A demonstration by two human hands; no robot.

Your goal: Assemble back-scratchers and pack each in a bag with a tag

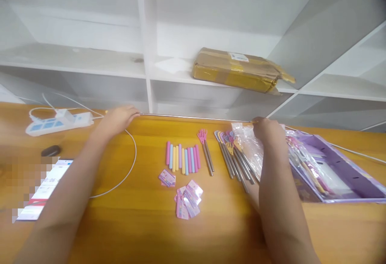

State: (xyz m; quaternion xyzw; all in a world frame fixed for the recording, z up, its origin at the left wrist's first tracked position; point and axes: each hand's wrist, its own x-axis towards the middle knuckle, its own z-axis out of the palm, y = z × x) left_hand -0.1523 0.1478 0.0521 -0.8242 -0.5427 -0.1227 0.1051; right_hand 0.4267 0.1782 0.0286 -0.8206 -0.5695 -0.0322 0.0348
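A long thin metal rod (196, 117), apparently an extended telescopic back scratcher, stretches level across the back of the table. My left hand (122, 118) is closed on one end and my right hand (268, 131) on the other; both ends are mostly covered, with a bit of yellow showing at each. Below the rod lie pink back scratchers (206, 149) with hand-shaped heads. Several more back scratchers (238, 161) in mixed colours are bunched near my right forearm. Between my arms is a row of pastel tubes (183, 159).
Pink cards (188, 200) and a smaller card stack (167, 178) lie in front. Clear plastic bags (245, 137) and an open purple box (346, 171) with packaged items are at right. A power strip (60, 123), cable (134, 155) and phone (45, 187) sit left. A taped carton (235, 69) rests on the shelf.
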